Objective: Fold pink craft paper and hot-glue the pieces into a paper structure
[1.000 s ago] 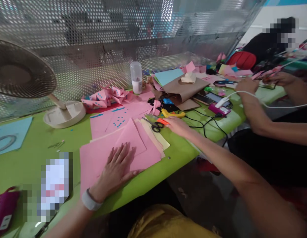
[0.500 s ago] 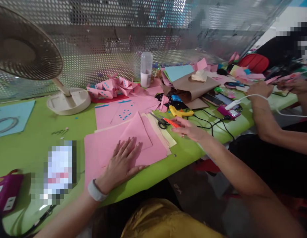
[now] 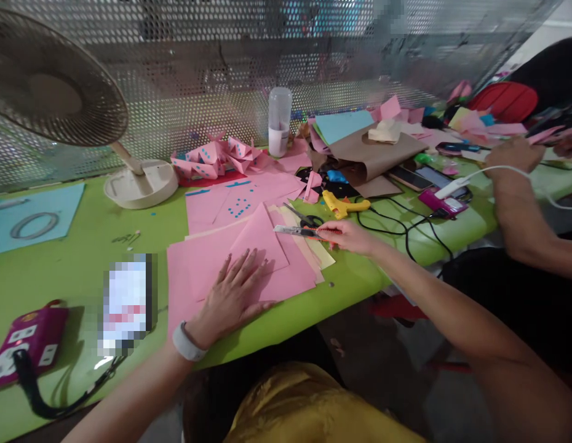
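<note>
My left hand [image 3: 235, 292] lies flat, fingers spread, on a stack of pink paper sheets [image 3: 277, 271] on the green table [image 3: 83, 264]. My right hand [image 3: 348, 235] grips an orange-handled utility knife [image 3: 297, 231], its metal blade pointing left over the right edge of the paper stack. Black-handled scissors [image 3: 309, 219] lie just behind the knife. A folded pink sheet [image 3: 261, 237] sits on top of the stack, ahead of my left fingers.
A desk fan [image 3: 59, 92] stands at the back left on its base [image 3: 141, 183]. Behind the stack are dotted pink folded pieces [image 3: 212, 158], a white bottle [image 3: 279, 120], a yellow glue gun [image 3: 344, 206], phones and cables. Another person's arm [image 3: 521, 197] works at the right. A magenta power strip [image 3: 25, 341] lies near left.
My right hand picked the orange knife up from beside the scissors and brought it left over the paper. My left hand stayed flat on the stack; the view shifted left.
</note>
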`<state>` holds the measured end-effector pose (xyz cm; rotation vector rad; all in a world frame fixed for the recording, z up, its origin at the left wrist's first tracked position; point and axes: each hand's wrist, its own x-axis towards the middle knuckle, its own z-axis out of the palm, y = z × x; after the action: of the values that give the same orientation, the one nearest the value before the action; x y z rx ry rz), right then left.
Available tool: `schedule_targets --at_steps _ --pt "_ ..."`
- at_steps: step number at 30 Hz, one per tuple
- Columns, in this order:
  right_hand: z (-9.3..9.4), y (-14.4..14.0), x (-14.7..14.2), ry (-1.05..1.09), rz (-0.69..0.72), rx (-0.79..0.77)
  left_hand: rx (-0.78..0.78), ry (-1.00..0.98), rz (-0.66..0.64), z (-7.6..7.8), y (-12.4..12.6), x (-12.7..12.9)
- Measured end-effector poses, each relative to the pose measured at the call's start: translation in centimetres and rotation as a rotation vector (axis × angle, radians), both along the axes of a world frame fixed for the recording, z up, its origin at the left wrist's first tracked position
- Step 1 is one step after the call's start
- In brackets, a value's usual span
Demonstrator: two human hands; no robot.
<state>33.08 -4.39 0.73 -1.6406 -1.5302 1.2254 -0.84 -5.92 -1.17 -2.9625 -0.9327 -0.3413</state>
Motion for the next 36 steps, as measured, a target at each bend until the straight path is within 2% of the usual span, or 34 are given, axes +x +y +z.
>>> schedule_targets --at_steps 10,15,19,21,26,29,36 --pt "-1.2 0.3 0.4 0.036 -0.032 0.026 -0.027 0.037 0.011 0.1 0.0 -0.1" --pt "-0.8 0.4 0.6 0.069 0.080 -0.009 -0.035 0.059 0.021 -0.2 0.0 -0.2" --pt "0.5 -0.2 0.6 -0.038 0.273 -0.082 -0.056 0.080 0.014 -0.3 0.1 -0.2" --pt "1.0 -0.7 0.5 -0.184 0.350 -0.027 -0.067 0.096 0.010 -0.1 0.1 -0.2" --pt "0.9 -1.9 0.1 -0.538 0.412 0.284 -0.086 0.107 0.002 0.0 0.1 -0.1" --pt "0.1 -2.4 0.0 -0.588 0.380 0.360 -0.098 0.098 0.007 -0.1 0.2 -0.2" --pt "-1.7 -3.0 0.1 -0.537 0.326 0.500 -0.126 0.114 0.020 -0.1 0.3 -0.2"
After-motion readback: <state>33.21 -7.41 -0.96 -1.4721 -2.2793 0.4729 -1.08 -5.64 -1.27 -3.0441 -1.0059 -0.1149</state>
